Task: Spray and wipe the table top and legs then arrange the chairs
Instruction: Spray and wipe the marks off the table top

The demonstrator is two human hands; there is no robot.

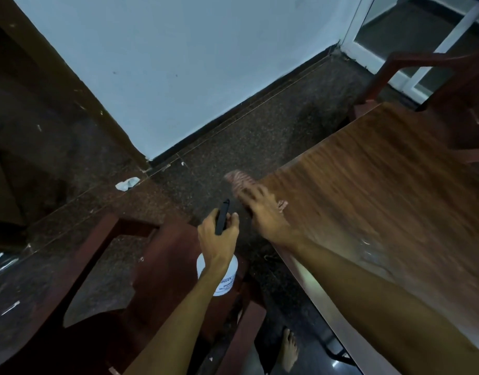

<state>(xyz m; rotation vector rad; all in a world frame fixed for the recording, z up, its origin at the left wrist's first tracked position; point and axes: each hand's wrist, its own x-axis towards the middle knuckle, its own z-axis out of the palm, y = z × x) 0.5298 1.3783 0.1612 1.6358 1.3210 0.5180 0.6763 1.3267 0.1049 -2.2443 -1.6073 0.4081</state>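
Note:
The wooden table top (381, 190) fills the right side, with a wet patch (373, 253) near its front edge. My right hand (262, 212) presses a striped pinkish cloth (239, 180) on the table's near-left corner; the cloth is blurred and hangs past the edge. Left of the table, my left hand (219, 236) grips a white spray bottle (219, 277) by its black trigger head (222, 216), held above a dark red chair (141, 280).
A second chair (411, 69) stands at the table's far end. A crumpled white scrap (127, 183) lies on the speckled floor by the pale wall (179, 63). A dark wooden frame (57, 77) rises on the left. My bare foot (289, 350) shows below.

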